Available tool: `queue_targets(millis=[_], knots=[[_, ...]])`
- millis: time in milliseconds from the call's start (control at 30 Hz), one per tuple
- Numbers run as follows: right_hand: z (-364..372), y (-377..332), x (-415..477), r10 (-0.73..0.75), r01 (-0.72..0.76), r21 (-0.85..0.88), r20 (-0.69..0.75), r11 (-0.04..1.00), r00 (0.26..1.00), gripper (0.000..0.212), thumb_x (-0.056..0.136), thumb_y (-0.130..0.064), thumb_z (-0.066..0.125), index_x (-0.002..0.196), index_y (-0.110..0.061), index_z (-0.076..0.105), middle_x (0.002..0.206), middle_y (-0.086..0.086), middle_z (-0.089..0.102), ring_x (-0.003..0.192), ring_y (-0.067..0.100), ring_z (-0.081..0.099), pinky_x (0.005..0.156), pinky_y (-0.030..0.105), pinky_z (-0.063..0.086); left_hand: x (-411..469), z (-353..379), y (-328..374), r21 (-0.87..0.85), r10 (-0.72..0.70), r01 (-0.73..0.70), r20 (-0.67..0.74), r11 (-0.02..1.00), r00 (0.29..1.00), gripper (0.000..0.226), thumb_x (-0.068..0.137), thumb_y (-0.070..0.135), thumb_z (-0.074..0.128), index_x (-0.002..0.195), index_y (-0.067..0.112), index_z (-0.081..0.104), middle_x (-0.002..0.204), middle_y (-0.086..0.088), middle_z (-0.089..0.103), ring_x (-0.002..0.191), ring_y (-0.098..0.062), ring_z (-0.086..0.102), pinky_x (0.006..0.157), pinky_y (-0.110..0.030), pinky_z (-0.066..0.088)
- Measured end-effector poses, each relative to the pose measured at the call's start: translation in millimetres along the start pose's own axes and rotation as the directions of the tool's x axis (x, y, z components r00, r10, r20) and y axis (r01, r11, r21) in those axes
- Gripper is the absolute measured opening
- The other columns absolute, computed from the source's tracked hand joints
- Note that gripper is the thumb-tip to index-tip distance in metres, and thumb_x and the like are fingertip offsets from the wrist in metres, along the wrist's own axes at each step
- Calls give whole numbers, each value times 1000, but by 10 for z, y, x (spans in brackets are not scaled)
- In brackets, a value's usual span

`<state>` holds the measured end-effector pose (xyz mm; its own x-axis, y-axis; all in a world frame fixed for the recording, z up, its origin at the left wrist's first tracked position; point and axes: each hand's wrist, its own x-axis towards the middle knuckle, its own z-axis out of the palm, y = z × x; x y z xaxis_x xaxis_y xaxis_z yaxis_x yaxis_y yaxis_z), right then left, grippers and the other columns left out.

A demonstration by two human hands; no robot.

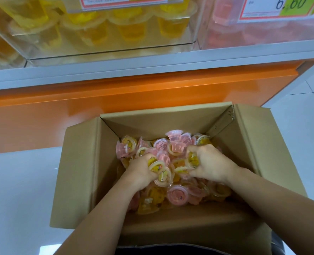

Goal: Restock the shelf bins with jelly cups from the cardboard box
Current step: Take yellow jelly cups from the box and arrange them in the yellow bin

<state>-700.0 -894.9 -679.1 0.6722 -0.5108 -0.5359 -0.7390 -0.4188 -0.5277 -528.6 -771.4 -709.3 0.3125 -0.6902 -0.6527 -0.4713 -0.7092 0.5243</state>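
An open cardboard box [80, 173] sits on the floor below me, holding a heap of pink and yellow jelly cups [176, 195]. Both hands are down in the heap. My left hand [140, 171] grips a few yellow jelly cups [161, 173], fingers curled round them. My right hand [210, 163] grips yellow jelly cups [191, 159] too. Above, a clear shelf bin [101, 50] holds yellow cups, and a second clear bin [262, 32] to its right holds pink cups.
A grey shelf edge [152, 65] and an orange base panel [115, 96] stand right behind the box. White tiled floor [18, 190] lies to the left and right. Price labels [274, 8] hang on the bin fronts.
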Motion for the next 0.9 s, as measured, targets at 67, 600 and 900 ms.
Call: queue_targets(millis=[67,600,900], knots=[[-18,-19,3,-18,19,15,-33,1000,999,31,70,-25,79,91,-25,57,82,-2,64,73,15,62,70,35,54,-11,-40,20,-78,7,-10,-43,997,999,41,79,12,70,115,25,55,99,1,64,88,-15,62,75,-29,53],[-751,-833,-755,-285,265,-109,-254,958,924,32,68,-21,79,92,-20,59,87,0,65,80,16,61,74,35,51,-1039,-732,496,68,269,-261,-280,963,922,39,76,11,71,97,37,52,96,3,65,79,-10,59,64,-22,46],[-1482,-1819,-1494,-534,435,-311,-515,845,671,26,67,-22,75,89,-14,63,75,5,66,71,25,60,67,33,43,-2228,-1712,1093,239,503,-446,-502,863,704,40,72,6,71,101,30,58,83,3,63,71,-14,57,62,-25,42]])
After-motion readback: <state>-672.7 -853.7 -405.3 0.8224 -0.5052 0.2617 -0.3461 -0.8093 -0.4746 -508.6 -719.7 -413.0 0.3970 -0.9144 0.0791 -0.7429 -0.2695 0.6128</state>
